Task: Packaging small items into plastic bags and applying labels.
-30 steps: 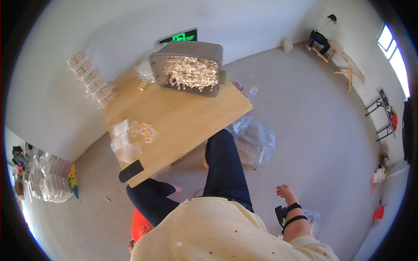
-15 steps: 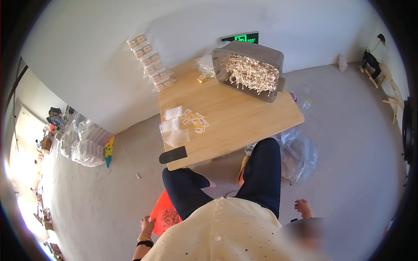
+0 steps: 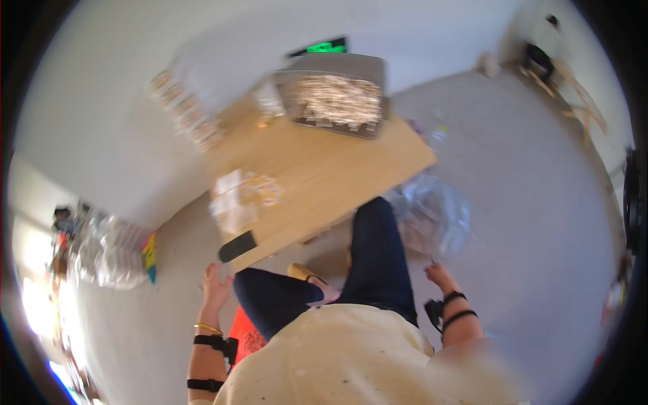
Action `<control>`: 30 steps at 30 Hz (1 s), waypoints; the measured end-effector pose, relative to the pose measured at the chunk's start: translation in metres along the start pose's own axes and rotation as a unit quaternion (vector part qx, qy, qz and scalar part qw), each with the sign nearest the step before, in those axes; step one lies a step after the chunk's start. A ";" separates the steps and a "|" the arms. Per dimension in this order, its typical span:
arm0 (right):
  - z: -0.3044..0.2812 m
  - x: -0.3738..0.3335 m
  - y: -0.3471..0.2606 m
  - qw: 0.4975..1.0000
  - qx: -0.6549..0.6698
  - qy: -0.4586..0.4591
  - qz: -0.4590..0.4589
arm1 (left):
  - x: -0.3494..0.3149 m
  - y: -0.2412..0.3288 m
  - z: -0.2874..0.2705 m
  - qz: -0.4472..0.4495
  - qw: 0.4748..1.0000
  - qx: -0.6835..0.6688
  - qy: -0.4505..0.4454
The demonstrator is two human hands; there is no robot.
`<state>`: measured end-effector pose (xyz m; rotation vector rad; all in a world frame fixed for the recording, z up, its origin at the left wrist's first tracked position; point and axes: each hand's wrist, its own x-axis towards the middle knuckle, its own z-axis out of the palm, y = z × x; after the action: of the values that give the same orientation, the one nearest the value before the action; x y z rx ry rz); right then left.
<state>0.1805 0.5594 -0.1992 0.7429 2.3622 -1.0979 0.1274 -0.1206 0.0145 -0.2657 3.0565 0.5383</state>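
My left hand (image 3: pixel 216 287) is raised beside the near left corner of the wooden table (image 3: pixel 324 158), close to a black pad (image 3: pixel 237 246) on its edge. Its fingers look apart, with nothing visible in them. My right hand (image 3: pixel 439 274) hangs right of my knee, away from the table; its fingers are blurred. On the table lie clear plastic bags (image 3: pixel 229 202) and a scatter of small yellow-and-white cards (image 3: pixel 262 189). At the far side a tilted grey bin (image 3: pixel 331 64) holds a heap of thin sticks (image 3: pixel 337 98) that look like cotton swabs.
A row of small packs (image 3: pixel 183 108) hangs by the wall. Clear plastic sheeting (image 3: pixel 432 212) lies right of the table. A red bag (image 3: pixel 244 331) with pinkish bits is by my left leg. Wrapped stacks (image 3: pixel 111 253) stand left; a person (image 3: pixel 540 54) sits far right.
My left hand has risen from beside the red bag toward the table corner. My right hand has moved up and forward. The whole view has shifted, so the table appears further left.
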 end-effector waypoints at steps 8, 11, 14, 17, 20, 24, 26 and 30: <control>-0.014 0.004 -0.015 0.997 -0.059 0.040 -0.012 | 0.121 0.216 0.033 0.275 0.958 -0.036 -0.075; -0.017 0.019 0.003 0.997 -0.008 0.076 0.028 | 0.151 0.292 0.065 0.370 0.922 -0.022 -0.109; -0.018 0.040 0.005 0.994 0.047 0.061 0.083 | 0.180 0.343 0.093 0.417 0.900 0.008 -0.128; -0.018 0.070 0.015 0.991 0.048 0.089 0.092 | 0.213 0.381 0.134 0.419 0.899 0.005 -0.125; -0.019 0.094 0.041 0.965 0.194 0.137 0.114 | 0.231 0.416 0.182 0.426 0.897 -0.006 -0.120; -0.013 0.122 0.031 0.945 0.277 0.092 0.146 | 0.236 0.447 0.214 0.389 0.917 0.050 -0.078; -0.007 0.141 0.032 0.956 0.244 0.083 0.144 | 0.246 0.450 0.239 0.413 0.909 0.053 -0.008; 0.018 0.189 0.001 0.984 0.081 0.105 0.117 | 0.247 0.449 0.241 0.394 0.916 0.070 0.017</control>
<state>0.0398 0.5999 -0.3199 1.2169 2.2958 -1.1656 -0.1943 0.3367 -0.0743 1.0041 3.1024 0.3053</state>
